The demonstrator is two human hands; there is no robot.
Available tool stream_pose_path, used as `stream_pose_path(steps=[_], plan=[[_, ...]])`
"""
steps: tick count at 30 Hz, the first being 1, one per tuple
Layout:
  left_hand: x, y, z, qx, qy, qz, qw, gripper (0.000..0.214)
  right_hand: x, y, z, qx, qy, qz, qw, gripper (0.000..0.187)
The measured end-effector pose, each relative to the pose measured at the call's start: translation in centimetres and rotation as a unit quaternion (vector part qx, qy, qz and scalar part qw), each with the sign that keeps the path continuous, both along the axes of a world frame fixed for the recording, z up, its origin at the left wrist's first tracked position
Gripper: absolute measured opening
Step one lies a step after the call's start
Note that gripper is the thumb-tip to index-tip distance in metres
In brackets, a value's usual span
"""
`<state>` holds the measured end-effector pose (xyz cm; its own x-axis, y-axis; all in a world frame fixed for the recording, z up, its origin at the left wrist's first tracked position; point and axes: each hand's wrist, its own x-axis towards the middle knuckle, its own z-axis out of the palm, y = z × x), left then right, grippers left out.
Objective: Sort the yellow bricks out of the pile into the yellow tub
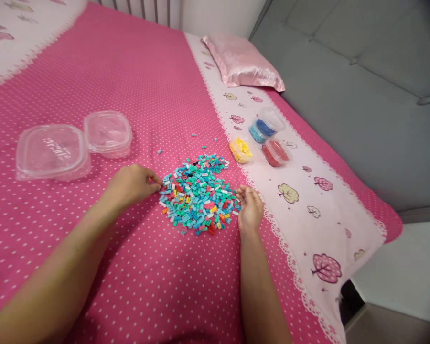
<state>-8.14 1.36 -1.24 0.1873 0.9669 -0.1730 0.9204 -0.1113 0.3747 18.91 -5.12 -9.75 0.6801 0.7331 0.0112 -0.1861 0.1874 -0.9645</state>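
A heaped pile of small toy building bricks (200, 191), mostly teal, blue and green with some red, yellow, white and black, lies on the pink dotted bedspread (186, 286). At its left edge my left hand (134, 184) is closed, thumb and fingertips together against the outermost bricks. My right hand (250, 209) is at the right edge, fingers curled toward the thumb beside the bricks. Anything pinched in either hand is too small or hidden to make out. A few loose bricks (159, 151) lie just beyond the pile.
Two clear lidded containers (53, 153) stand at left. On the right, small tubs hold yellow bricks (241, 150), red bricks (275, 153) and blue bricks (263, 129). A pink pillow (243, 62) lies farther back, near the grey padded panel (344, 95).
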Motion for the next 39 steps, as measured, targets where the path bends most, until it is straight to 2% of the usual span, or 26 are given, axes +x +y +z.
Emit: stream_pose_path(steps=[6, 13, 23, 28, 31, 32, 34, 36, 39], plan=[[2.1, -0.9, 0.5, -0.061, -0.099, -0.064, 0.991, 0.026, 0.0, 0.0, 0.1, 0.01, 0.012, 0.001, 1.0, 0.027], [2.9, -1.6, -0.6, 0.005, 0.0, -0.04, 0.999, 0.027, 0.0, 0.0, 0.1, 0.004, 0.009, 0.001, 1.0, 0.028], [3.6, -2.5, -0.1, 0.018, 0.076, -0.006, 0.997, 0.033, 0.0, 0.0, 0.2, -0.002, -0.006, 0.0, 1.0, 0.029], [2.9, -1.7, -0.1, 0.006, 0.0, -0.01, 1.0, 0.03, 0.0, 0.0, 0.2, 0.002, 0.008, -0.002, 1.0, 0.028], [2.6, -1.5, 0.3, -0.044, -0.127, 0.015, 0.991, 0.025, -0.1, 0.0, 0.2, 0.005, 0.013, -0.002, 1.0, 0.028], [2.6, -1.5, 0.5, -0.07, -0.194, 0.03, 0.978, 0.022, -0.1, 0.0, 0.2, 0.004, 0.011, -0.003, 1.0, 0.028], [2.7, -1.5, 0.8, -0.126, -0.342, 0.063, 0.929, 0.017, -0.1, 0.0, 0.2, -0.001, 0.005, -0.003, 1.0, 0.028], [2.8, -1.6, 1.0, -0.189, -0.47, 0.087, 0.858, 0.014, -0.1, 0.0, 0.3, -0.006, 0.003, -0.004, 1.0, 0.029], [2.7, -1.5, 1.2, -0.288, -0.59, 0.121, 0.745, 0.008, 0.0, 0.0, 0.2, -0.007, 0.0, -0.003, 1.0, 0.03]])
